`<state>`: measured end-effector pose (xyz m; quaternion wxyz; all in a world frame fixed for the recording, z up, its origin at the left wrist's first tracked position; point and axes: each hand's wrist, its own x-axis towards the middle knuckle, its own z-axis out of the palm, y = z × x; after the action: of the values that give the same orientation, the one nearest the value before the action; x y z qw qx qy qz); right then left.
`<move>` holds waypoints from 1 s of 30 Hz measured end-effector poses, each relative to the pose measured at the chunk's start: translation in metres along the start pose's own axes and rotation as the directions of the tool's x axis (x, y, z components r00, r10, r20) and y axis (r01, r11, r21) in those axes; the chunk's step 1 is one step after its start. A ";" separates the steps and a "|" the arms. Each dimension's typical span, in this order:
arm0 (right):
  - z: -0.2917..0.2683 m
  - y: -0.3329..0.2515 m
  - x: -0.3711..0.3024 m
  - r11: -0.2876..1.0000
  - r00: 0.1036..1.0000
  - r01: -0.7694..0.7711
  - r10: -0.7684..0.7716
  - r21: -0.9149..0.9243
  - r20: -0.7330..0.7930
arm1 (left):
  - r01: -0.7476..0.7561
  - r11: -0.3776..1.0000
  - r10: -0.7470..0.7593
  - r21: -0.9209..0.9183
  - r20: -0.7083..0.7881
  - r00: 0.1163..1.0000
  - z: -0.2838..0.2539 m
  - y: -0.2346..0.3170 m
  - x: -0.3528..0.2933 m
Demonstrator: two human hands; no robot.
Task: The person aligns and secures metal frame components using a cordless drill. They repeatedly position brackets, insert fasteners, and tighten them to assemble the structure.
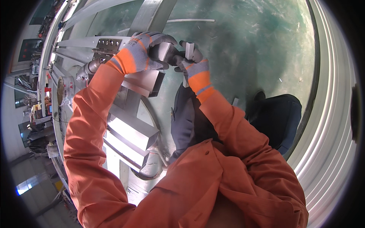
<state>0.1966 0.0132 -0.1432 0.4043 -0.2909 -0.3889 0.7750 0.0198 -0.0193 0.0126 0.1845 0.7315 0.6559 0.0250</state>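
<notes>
Both my hands wear grey gloves with orange cuffs, and orange sleeves cover my arms. My left hand (146, 51) grips the end of a short metal profile piece (164, 49). My right hand (194, 62) is closed on a narrow flat metal bar (189, 48) that stands upright and touches that profile piece. Both pieces are held above the end of a rectangular aluminium tube (146, 80) lying on the workbench.
A steel hinge (108, 46) sits on a long profile at upper left. More hollow aluminium tubes (131, 131) lie stacked by my left arm. A clear plastic tub (65, 89) stands at left. Green floor (247, 41) spreads beyond. Curved metal rails (330, 125) run along the right.
</notes>
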 end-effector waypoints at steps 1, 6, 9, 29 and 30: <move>0.002 -0.003 -0.002 0.998 1.000 -0.003 0.003 -0.057 -0.004 | 0.016 0.999 -0.016 0.035 -0.002 1.000 0.001 -0.002 -0.001; 0.000 -0.019 -0.002 0.987 0.999 -0.028 0.024 -0.161 -0.028 | -0.041 0.999 0.040 -0.011 -0.067 0.997 0.004 -0.008 0.002; 0.013 -0.052 -0.011 0.973 0.989 -0.133 0.144 -0.186 0.045 | 0.017 0.991 -0.018 0.130 0.007 1.000 0.005 -0.013 -0.002; 0.021 -0.074 -0.027 0.941 0.947 -0.296 0.311 -0.163 0.076 | 0.123 0.982 -0.130 0.140 0.043 0.991 -0.008 0.012 -0.003; 0.022 -0.074 -0.027 0.939 0.947 -0.301 0.315 -0.167 0.065 | 0.135 0.977 -0.144 0.162 0.044 0.989 -0.005 0.007 -0.001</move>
<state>0.2227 0.0099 -0.0654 0.2362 -0.3433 -0.4153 0.8086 0.0253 -0.0194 0.0201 0.1451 0.6964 0.7002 -0.0608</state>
